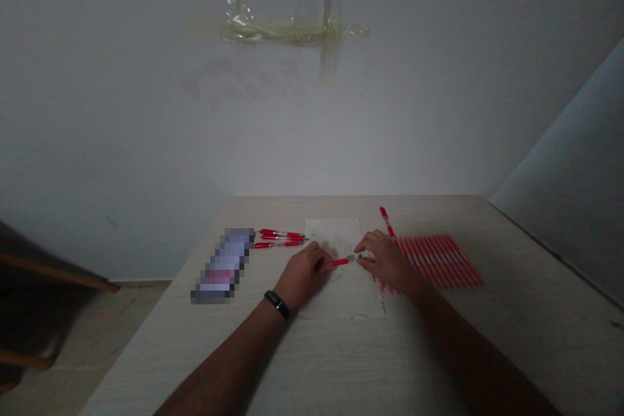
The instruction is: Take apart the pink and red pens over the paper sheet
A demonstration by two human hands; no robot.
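A red pen [340, 262] lies in the fingers of my left hand [306, 271], its grey end pointing right. That hand is closed around the pen's left part, over a sheet of paper [341, 299]. Just beyond the grey end, my right hand [385, 259] is curled in a pinch, thumb and fingertips close together. A tiny dark bit shows at its fingertips, too small to name. Beside the right hand is a row of several red pens or pen barrels [441, 261], partly hidden by that hand and forearm.
Several red pens [280, 235] lie left of the paper, close to a blurred phone-like device [224, 264]. A single red pen [387, 221] lies at an angle behind the row. The wooden table [341, 364] meets a wall with peeling tape [277, 32].
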